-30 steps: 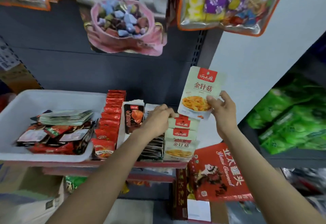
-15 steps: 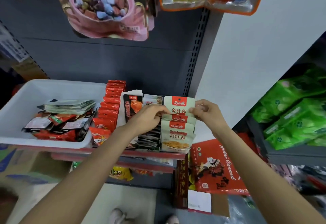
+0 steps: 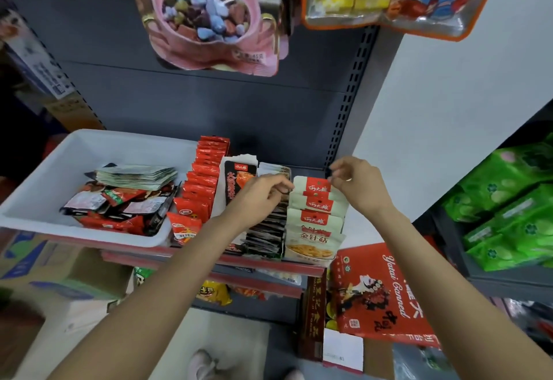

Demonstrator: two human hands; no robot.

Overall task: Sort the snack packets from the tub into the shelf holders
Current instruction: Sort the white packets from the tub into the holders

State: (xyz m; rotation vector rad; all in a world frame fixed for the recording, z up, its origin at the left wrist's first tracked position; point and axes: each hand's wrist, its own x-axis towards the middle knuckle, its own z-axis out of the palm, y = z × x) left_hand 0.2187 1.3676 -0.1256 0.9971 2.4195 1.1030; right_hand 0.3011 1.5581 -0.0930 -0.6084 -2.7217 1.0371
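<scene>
Pinching the top edge of the rearmost cream packet [image 3: 312, 184], the right hand [image 3: 359, 186] settles it into the row of cream packets [image 3: 314, 224] at centre right of the frame, while the left hand [image 3: 258, 197] has its fingers curled against the dark packets [image 3: 266, 230] next to them; whether they clasp one I cannot tell. More packets lie heaped in the white tub [image 3: 36, 200] at left. These pouches look light, thin and slippery, likely to flop, so a hold on the stiffer sealed top strip seems best.

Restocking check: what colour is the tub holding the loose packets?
White, seen in the head view: tub.
</scene>
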